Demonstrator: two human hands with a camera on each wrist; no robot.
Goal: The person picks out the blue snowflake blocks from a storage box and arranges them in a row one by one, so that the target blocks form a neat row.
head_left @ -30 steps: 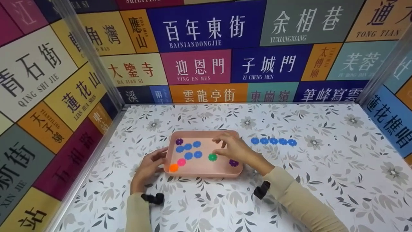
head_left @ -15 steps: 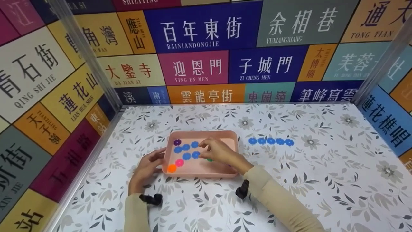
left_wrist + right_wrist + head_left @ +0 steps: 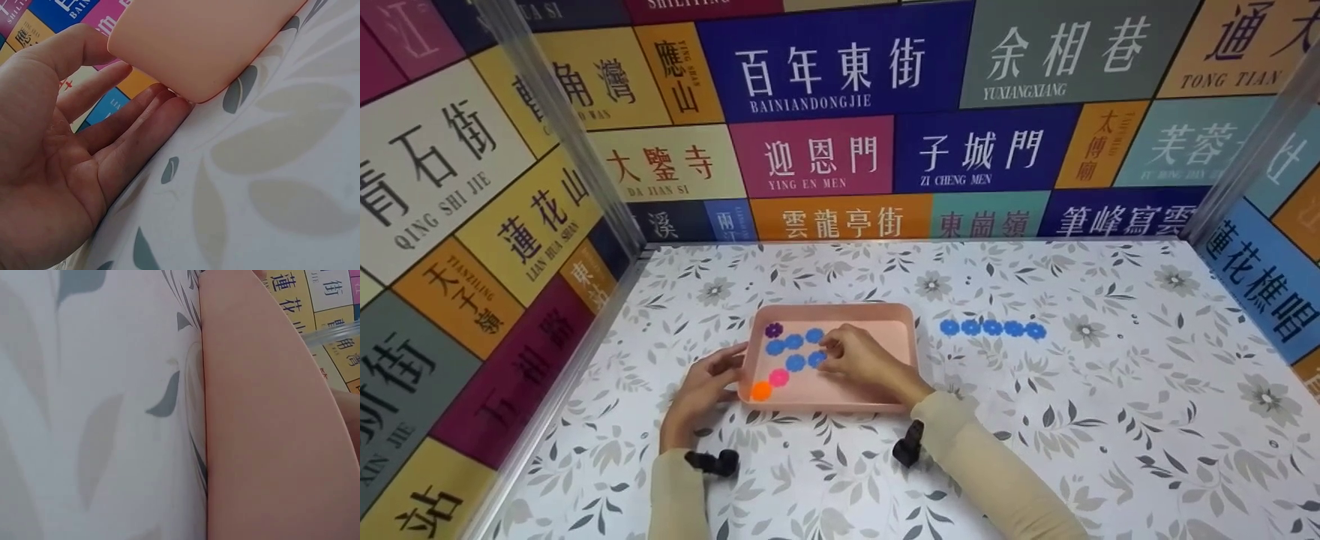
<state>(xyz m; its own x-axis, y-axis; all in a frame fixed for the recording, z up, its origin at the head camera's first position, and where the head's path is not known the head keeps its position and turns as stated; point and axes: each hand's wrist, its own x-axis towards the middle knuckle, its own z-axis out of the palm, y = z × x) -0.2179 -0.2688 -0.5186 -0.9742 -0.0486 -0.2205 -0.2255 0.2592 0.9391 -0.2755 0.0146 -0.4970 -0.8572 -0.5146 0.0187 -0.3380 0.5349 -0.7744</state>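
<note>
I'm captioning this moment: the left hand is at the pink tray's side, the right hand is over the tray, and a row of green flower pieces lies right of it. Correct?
Not the colour: the row of flower pieces right of the pink tray is blue, not green, as the head view shows. The rest stands.

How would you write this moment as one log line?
left hand: touching tray; right hand: over tray, near blue flowers; blue flower row: outside tray

Indoor booth-type setup, can't tell if home, lab or shop: tabletop (image 3: 1155, 427) in white leaf-and-flower print, walls (image 3: 840, 64) on three sides in coloured Chinese-lettered blocks, clear strips (image 3: 568, 135) at both back corners
</note>
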